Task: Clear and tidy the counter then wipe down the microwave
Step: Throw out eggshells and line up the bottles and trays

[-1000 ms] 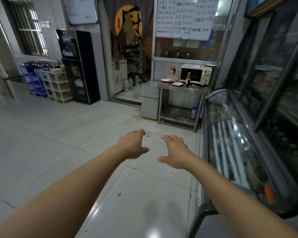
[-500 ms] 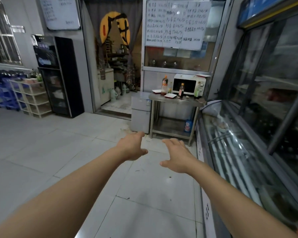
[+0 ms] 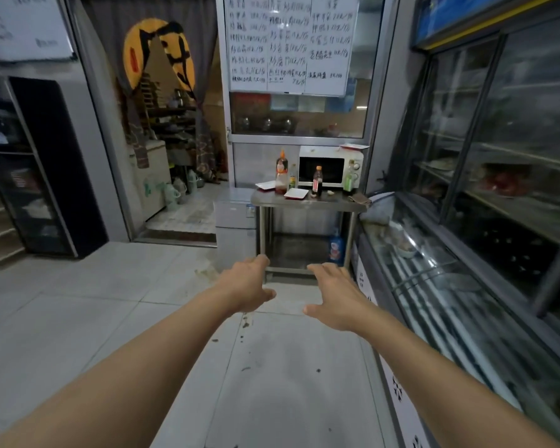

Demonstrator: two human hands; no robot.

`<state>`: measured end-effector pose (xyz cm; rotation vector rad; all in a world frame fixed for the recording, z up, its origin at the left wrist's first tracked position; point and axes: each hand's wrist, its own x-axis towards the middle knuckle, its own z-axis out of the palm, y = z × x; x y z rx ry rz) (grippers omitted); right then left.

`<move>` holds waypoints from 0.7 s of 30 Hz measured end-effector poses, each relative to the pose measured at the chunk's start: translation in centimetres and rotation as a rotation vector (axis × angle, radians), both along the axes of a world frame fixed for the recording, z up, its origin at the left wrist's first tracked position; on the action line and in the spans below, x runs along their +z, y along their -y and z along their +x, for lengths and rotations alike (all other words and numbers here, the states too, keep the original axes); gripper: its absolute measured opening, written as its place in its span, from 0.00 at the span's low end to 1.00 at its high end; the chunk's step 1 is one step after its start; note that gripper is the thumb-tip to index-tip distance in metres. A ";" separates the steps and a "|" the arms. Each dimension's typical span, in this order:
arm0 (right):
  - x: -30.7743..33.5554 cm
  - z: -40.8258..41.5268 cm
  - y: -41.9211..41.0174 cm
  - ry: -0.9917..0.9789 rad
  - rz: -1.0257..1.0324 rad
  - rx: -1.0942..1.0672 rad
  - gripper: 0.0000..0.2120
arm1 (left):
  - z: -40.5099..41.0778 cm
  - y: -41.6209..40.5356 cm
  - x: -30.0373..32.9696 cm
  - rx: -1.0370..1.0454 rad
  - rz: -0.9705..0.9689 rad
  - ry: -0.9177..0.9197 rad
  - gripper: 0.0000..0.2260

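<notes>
A white microwave (image 3: 331, 166) stands at the back of a steel counter (image 3: 307, 205) ahead of me. On the counter are a tall orange-capped bottle (image 3: 281, 172), a dark sauce bottle (image 3: 317, 183), a green bottle (image 3: 348, 181), a small bottle (image 3: 292, 178), two white plates (image 3: 296, 193) and a brown cloth (image 3: 359, 198) at the right end. My left hand (image 3: 244, 282) and right hand (image 3: 332, 294) reach forward over the floor, fingers relaxed, holding nothing, well short of the counter.
A glass display case (image 3: 440, 286) runs along my right, with a tall glass-door fridge (image 3: 514, 140) behind it. A small grey fridge (image 3: 235, 221) stands left of the counter. A blue bottle (image 3: 336, 250) sits under it. A curtained doorway (image 3: 175, 124) and a black cabinet (image 3: 46, 169) lie to the left.
The view has come closer to the counter and microwave, which now look larger and more centred. Both hands stay stretched forward, empty, in much the same pose.
</notes>
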<state>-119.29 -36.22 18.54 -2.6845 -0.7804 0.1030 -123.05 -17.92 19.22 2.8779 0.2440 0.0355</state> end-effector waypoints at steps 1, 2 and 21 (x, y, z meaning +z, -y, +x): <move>-0.1 1.9 -0.6 0.004 0.002 -0.001 0.37 | 1.8 -0.5 0.0 -0.004 0.001 0.002 0.29; -0.2 3.8 -1.3 0.005 0.005 -0.003 0.37 | 3.7 -1.0 0.0 -0.007 0.000 0.003 0.29; 0.5 38.7 -10.0 0.008 0.006 -0.044 0.36 | 37.7 -8.9 1.0 -0.046 -0.082 0.021 0.26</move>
